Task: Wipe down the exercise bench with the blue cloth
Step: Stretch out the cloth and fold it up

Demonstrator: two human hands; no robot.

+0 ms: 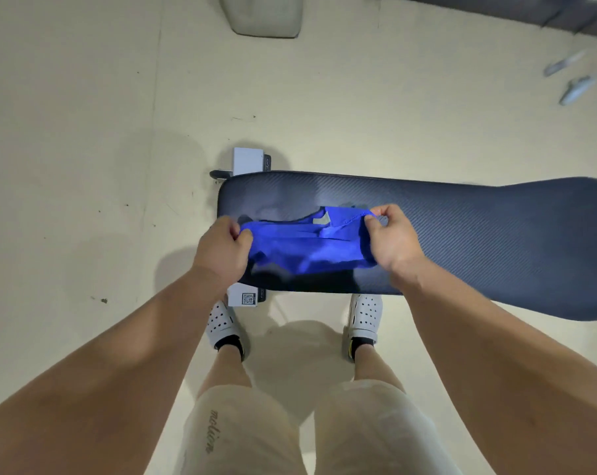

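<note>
A person's left hand (pixel 221 246) and right hand (pixel 391 240) each pinch one end of a blue cloth (pixel 307 246) with curled fingers, holding it stretched over the near-left part of a dark padded exercise bench (pixel 461 234). The fingertips are buried in the folds, and whether the cloth's sagging middle touches the pad cannot be told. A small grey tag (pixel 322 219) shows on its far edge. The bench's right end is cut off by the frame; its base is mostly hidden, with a white foot bearing a QR label (pixel 244 296) poking out beside the person's white perforated clogs (pixel 365 317). Far beyond the bench, blurred grey objects (pixel 571 77) lie on the pale floor (pixel 84 166).
</note>
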